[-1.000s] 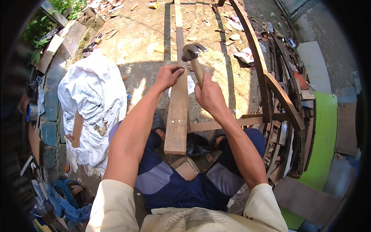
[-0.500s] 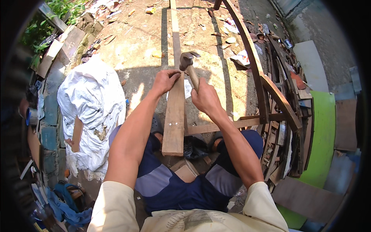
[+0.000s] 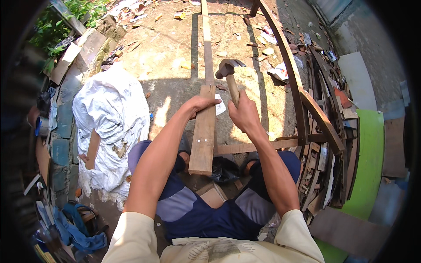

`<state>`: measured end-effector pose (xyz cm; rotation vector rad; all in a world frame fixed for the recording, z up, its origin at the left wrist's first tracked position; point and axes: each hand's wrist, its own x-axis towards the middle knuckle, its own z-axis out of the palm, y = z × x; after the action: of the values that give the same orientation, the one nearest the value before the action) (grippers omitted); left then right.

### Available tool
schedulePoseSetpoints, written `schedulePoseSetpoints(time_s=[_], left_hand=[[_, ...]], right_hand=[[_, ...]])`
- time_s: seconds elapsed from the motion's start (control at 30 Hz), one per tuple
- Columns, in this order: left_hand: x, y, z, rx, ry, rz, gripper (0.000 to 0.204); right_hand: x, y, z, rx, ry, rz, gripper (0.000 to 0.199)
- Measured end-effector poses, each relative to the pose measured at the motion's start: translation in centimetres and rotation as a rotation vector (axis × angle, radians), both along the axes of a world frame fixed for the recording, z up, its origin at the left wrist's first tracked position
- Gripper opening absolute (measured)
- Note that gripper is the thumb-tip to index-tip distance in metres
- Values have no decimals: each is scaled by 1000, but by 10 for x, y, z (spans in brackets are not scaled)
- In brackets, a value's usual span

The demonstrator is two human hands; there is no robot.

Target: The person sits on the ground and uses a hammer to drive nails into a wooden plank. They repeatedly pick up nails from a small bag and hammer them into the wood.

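My right hand (image 3: 244, 111) is wrapped round the wooden handle of a claw hammer (image 3: 233, 87), its metal head raised just right of the board's far end. A short, wide wooden board (image 3: 202, 147) lies lengthwise between my knees. My left hand (image 3: 199, 105) grips this board from its left side, thumb across the top; the other fingers are mostly hidden. A thin dark nail (image 3: 209, 88) seems to stand at the board's far end. Two pale nail-like spots show nearer to me. Beyond it a long narrow wooden strip (image 3: 208, 57) runs away from me.
A wooden frame (image 3: 287, 61) rises at the right, with a low crosspiece (image 3: 245, 147) reaching toward the board. A white sack (image 3: 109, 109) lies at the left. Scrap wood (image 3: 313, 175) and a green panel (image 3: 367, 153) line the right side. Leaves and litter dot the ground.
My left hand has left the board's far tip, where its fingers were pinched, and now grips the board nearer to me. The hammer has shifted slightly right, away from the board.
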<state>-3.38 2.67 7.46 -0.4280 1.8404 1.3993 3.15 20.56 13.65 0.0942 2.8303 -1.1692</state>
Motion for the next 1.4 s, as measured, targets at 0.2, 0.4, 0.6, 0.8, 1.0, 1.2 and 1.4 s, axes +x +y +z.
schedulePoseSetpoints(time_s=[0.2,0.4,0.6,0.8,1.0,1.2,1.4], left_hand=[[2,6,-6,-285,206,-27,69],[-1,1,-27,-370,303,-105,79],[0,6,-24,-408,301,-106,77],[-2,3,-23,-368,268,-109,95],[-6,5,-23,-328,225,-160,106],[1,8,-8,-401,174,-164,106],[8,6,3,-365,235,-119,97]], right_hand=[[1,-4,16,-28,22,31,33],[-2,-10,26,-113,117,54,34],[-19,-10,9,209,-21,251,38],[-15,-11,38,-22,72,59,31],[-29,10,3,163,-138,262,31],[-20,2,10,25,-75,69,32],[-17,15,-11,-2,-137,171,33]])
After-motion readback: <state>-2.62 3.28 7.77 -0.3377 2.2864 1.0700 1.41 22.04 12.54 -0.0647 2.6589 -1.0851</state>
